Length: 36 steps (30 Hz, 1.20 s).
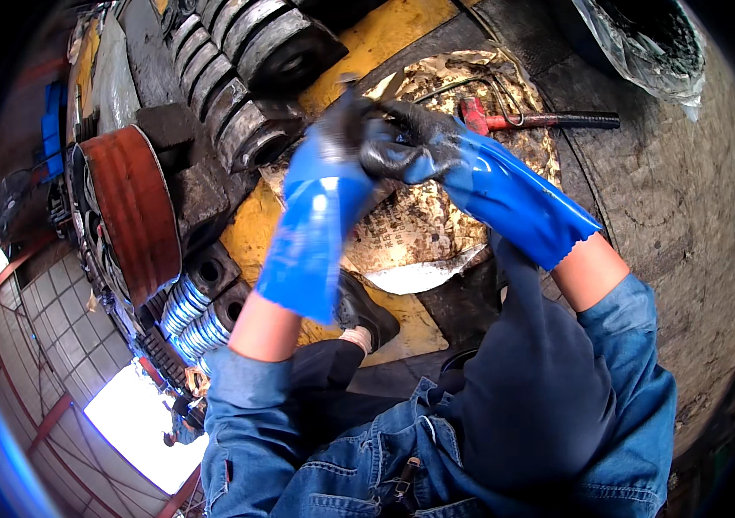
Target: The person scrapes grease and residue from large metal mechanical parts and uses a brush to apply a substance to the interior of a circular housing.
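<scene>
Both my hands wear long blue rubber gloves, blackened with grime at the fingers. They meet in front of me above a dirty, oil-stained sheet (419, 220). Motion smears my left hand (341, 142), so its fingers are unclear. Curled fingers close my right hand (415, 142) against the left one; whatever it grips is hidden. A small flat metal tip (392, 86) shows just beyond the gloves, but I cannot tell which hand it belongs to. Beside the right glove lies a red-headed hammer (477, 115) with a black grip, next to a bent thin wire (505, 99).
Heavy ribbed metal blocks (233, 108) stand at the far left, near a large rust-red drum (130, 211). Shiny coil-like metal parts (190, 315) sit lower left. A plastic-lined bucket (643, 43) with dark contents stands at the far right. My shoe (367, 315) is beneath the left forearm.
</scene>
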### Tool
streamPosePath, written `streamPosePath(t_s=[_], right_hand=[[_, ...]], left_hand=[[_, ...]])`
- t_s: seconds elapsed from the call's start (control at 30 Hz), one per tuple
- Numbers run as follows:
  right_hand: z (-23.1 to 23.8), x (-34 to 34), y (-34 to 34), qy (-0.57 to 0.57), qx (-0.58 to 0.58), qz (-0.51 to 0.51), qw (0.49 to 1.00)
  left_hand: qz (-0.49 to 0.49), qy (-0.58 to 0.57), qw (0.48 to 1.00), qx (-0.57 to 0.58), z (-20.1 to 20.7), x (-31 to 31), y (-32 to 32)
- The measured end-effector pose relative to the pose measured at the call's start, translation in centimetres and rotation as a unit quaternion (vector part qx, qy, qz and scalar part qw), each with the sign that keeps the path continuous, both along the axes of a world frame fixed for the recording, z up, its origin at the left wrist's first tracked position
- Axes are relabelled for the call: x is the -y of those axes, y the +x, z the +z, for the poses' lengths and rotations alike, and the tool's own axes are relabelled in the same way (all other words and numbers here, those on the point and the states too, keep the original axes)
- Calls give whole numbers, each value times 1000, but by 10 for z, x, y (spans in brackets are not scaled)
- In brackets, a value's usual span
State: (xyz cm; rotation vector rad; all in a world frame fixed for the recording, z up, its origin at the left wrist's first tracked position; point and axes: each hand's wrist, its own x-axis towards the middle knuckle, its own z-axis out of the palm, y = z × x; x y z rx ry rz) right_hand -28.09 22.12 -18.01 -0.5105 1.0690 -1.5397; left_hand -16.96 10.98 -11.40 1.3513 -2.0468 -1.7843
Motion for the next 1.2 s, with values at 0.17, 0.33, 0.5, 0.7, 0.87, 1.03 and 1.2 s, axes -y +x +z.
streamPosePath(t_s=[0.17,0.33,0.5,0.7,0.87,1.03,1.2], right_hand=[[7,-27,-32,5,185,-82,979],[-11,-53,-48,-54,168,-71,982],[-77,-55,-61,161,-250,45,954],[20,-42,-58,170,-579,338,722],[2,-44,-28,159,-443,256,845],[-18,-31,-7,177,-438,239,848],[-17,-7,-1,234,-372,308,844]], left_hand=[[-320,-382,837,227,12,-45,-39],[-203,-326,923,12,-9,-20,2],[-97,-432,862,247,-75,81,147],[170,65,938,296,-103,31,200],[173,142,943,245,-132,32,231],[218,185,941,182,-126,29,216],[232,233,931,158,-135,36,228]])
